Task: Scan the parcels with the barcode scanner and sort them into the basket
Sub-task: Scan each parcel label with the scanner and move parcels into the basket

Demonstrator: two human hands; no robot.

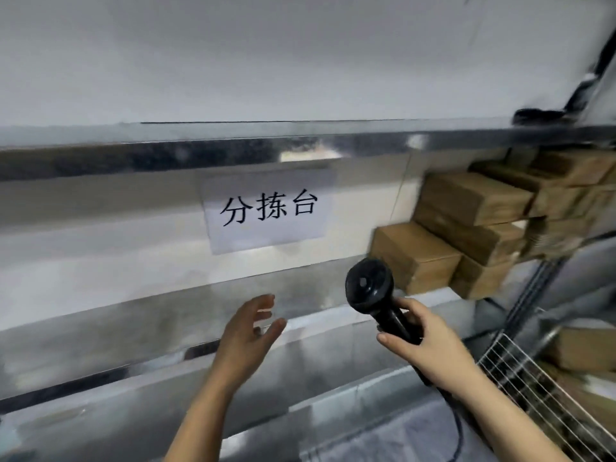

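Right hand (pixel 430 341) grips a scanner (pixel 370 285); left hand (pixel 248 331) open and empty.
Stacked parcels (pixel 466 221) sit right of the sign (pixel 266 211), basket (pixel 520 371) lower right of it. Pulling a low parcel could topple the stack.

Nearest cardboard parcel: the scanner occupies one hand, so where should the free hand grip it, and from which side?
Probably grip the nearest cardboard parcel across its free left end, coming from the left with the open left hand: that end juts clear of the stack, while its right side abuts another parcel.
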